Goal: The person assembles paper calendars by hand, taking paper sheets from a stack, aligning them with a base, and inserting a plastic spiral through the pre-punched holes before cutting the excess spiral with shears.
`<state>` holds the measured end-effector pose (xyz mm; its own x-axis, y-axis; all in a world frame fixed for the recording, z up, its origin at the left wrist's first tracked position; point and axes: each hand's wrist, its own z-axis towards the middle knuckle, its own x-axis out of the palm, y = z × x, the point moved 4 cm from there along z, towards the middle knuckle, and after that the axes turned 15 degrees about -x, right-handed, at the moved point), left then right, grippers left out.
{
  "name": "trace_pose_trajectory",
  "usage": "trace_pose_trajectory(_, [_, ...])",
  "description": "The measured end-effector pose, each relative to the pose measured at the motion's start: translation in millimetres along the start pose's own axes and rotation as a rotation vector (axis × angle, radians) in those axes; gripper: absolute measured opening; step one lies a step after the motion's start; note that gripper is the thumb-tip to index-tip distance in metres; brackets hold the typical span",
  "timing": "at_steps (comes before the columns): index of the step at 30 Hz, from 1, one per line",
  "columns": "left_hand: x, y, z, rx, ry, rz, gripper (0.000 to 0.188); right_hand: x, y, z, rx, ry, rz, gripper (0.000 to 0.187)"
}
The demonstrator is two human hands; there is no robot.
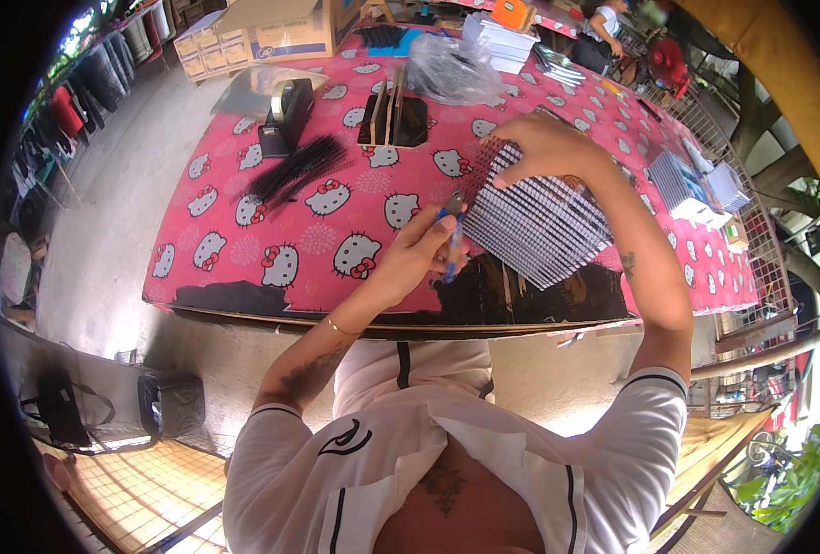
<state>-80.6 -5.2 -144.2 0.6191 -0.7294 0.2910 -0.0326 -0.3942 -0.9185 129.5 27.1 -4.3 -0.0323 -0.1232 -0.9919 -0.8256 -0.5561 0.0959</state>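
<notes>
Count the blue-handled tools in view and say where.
1: the blue-handled pliers, held in the left hand over the table, beside the striped stack. Others may be hidden.

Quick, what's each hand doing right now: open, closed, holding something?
Left hand: closed around blue-handled pliers.
Right hand: over the striped stack; grip can't be told.

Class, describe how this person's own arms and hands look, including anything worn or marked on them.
The left hand and right hand show no gloves. Short white sleeves end in dark trim. A thin gold-coloured bracelet circles the left wrist. Dark tattoos mark both arms; their designs are unclear.
</notes>
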Motion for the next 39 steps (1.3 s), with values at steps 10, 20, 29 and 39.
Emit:
trace_pose_trajectory(10, [30.3, -39.7, 48.6, -0.042, 0.121, 0.013, 0.051, -18.5, -4.6, 38.7, 0.036, -0.021, 0.056, 0.029])
trace_pose_trajectory(20, [36.4, -41.2, 70.9, 0.039, -0.014, 0.012, 0.049, -18.8, -7.0, 36.9, 0.040, -0.117, 0.056, 0.023])
trace_pose_trajectory(29, [38.6, -33.9, 63.6, 0.045, 0.009, 0.043, 0.048, -17.2, -9.1, 30.5, 0.024, -0.230, 0.087, 0.018])
trace_pose_trajectory(39, [32.5, -35.5, 68.3, 0.004, -0.023, 0.005, 0.048, -11.1, -4.9, 42.3, -0.021, -0.074, 0.081, 0.019])
